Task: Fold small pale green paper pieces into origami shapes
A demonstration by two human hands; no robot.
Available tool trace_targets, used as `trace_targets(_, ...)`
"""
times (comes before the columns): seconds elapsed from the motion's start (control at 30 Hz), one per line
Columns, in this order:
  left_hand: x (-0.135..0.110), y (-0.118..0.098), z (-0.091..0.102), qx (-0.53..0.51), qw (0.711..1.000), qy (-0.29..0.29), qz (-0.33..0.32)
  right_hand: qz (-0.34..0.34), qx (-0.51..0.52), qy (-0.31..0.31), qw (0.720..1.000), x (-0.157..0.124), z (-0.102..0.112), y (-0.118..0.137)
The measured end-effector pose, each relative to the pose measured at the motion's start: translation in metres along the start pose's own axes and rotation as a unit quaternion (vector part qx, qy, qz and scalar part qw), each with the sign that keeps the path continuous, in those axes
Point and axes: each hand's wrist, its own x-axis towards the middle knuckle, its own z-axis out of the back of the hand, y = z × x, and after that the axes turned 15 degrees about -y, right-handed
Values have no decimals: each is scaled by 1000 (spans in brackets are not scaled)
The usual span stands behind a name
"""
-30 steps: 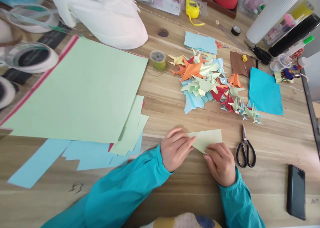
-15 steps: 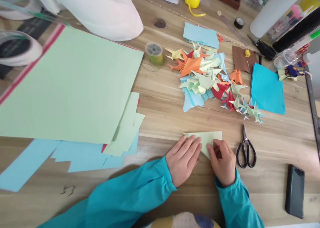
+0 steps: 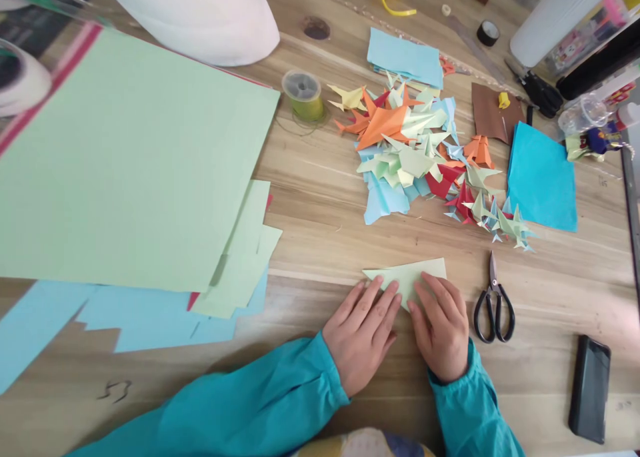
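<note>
A pale green sheet of paper, folded to a triangle (image 3: pixel 411 274), lies flat on the wooden table under my fingers. My left hand (image 3: pixel 361 333) rests palm down with its fingers spread, the tips on the paper's lower left edge. On the right part of the triangle lie the fingers of my right hand (image 3: pixel 441 323), stretched out and slightly apart. The hands hide the paper's lower part. Just right of my right hand are scissors (image 3: pixel 494 303) with black handles. Beyond the paper sits a heap of folded paper stars and cranes (image 3: pixel 400 147) in several colours.
Large green sheets (image 3: pixel 135 170) lie at left, over blue paper strips (image 3: pixel 165 317). A thread spool (image 3: pixel 303 97) stands near the heap. Turquoise paper (image 3: pixel 543 177), brown paper (image 3: pixel 493 113) and folded light blue paper (image 3: pixel 405 55) lie farther back. A black phone (image 3: pixel 590 387) is at right.
My right hand has gone from a pinch at the paper's right side to fingers laid flat on it. The left hand has slid slightly toward me. The view has shifted a little.
</note>
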Motion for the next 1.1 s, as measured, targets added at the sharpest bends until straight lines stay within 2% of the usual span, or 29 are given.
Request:
trace_targets(0.13,-2,1,1,-1,1000,-7,-15,1,-5,15,1000,-1,4,-4)
trace_targets(0.4,-3,1,3,8,1000,-6,-15,8,-14,0,1000,-1,5,-4)
trace_targets(0.63,-1,1,5,17,1000,3,2,9,-13,52,998,1,5,-5)
trace_targets(1.1,-1,2,4,12,1000,20,2,-3,-61,81,995,0,2,-4)
